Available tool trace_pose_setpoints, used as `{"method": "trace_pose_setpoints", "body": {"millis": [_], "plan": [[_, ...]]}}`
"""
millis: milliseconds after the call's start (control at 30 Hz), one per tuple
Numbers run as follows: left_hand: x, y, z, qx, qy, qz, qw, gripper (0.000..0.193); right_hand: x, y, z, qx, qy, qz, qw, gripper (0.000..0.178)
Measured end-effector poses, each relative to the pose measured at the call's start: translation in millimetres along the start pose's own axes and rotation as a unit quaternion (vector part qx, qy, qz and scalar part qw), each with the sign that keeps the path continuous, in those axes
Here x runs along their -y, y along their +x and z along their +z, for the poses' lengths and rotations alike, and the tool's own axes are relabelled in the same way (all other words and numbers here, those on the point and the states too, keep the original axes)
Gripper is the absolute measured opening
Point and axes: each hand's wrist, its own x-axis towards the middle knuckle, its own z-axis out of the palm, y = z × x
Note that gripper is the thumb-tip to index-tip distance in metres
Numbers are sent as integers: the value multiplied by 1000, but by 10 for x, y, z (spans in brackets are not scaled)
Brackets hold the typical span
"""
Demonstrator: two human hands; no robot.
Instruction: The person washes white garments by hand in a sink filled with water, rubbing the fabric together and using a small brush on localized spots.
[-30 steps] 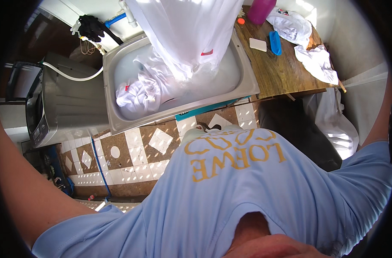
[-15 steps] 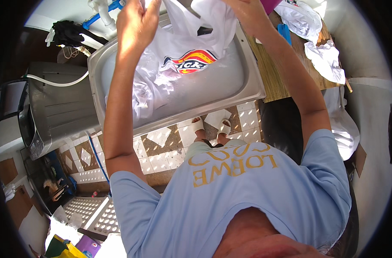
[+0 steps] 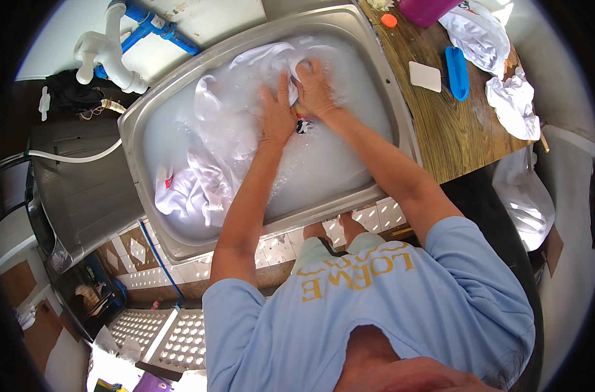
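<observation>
A steel sink (image 3: 396, 111) holds cloudy, sudsy water with white clothes in it. Near its far middle, a white T-shirt (image 3: 263, 55) with a coloured print lies mostly under the water. My left hand (image 3: 278, 116) is on the shirt, fingers pointing away from me and partly hidden by suds. Close beside it on the right, my right hand (image 3: 315, 90) has its fingers curled over a fold of the same shirt. A bunched white garment (image 3: 196, 189) with a small red tag rises above the water at the sink's near left.
On the wooden counter (image 3: 451, 147) at right sit a blue brush (image 3: 457, 73), a whitish square block (image 3: 425, 76), an orange cap (image 3: 389, 20), a purple container (image 3: 423, 8) and white cloths (image 3: 512, 104). White and blue pipes (image 3: 117, 55) stand behind the sink. Left is a grey appliance (image 3: 82, 179).
Both hands have come down from above the sink, lowering the raised T-shirt into the water. They are now closer together. More of the sink and counter has come into view.
</observation>
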Motion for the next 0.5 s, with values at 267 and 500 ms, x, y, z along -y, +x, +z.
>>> {"method": "trace_pose_setpoints", "body": {"millis": [267,500], "plan": [[590,191,-98,44,48,70,995,46,17,194,-309,57,384,200,900,23],[-294,273,-537,-49,-728,-271,628,30,385,137,-784,78,665,406,622,39]]}}
